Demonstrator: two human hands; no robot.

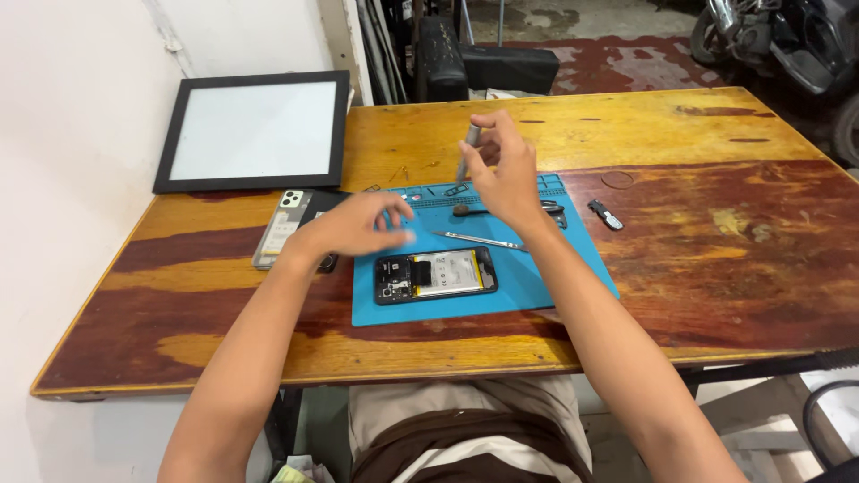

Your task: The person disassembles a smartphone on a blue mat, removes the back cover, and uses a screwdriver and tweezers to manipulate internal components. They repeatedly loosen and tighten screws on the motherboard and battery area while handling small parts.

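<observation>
Head view, left hand [358, 228] blurred, screwdriver [468, 152] half-hidden

The counter [680, 241] is glossy wood, streaked dark red-brown and honey yellow. A bright blue mat [519, 277] lies on it, carrying an opened phone [435, 274] with black edges and a pale, yellow-trimmed battery. The screwdriver [467, 150] is silver-grey, the tweezers [479, 239] shiny metal. A black frame [253, 131] surrounds a white panel.

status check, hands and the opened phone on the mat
Right hand holds grey screwdriver upright. Left hand empty, hovering above opened phone. Tweezers lie nearby.
</observation>
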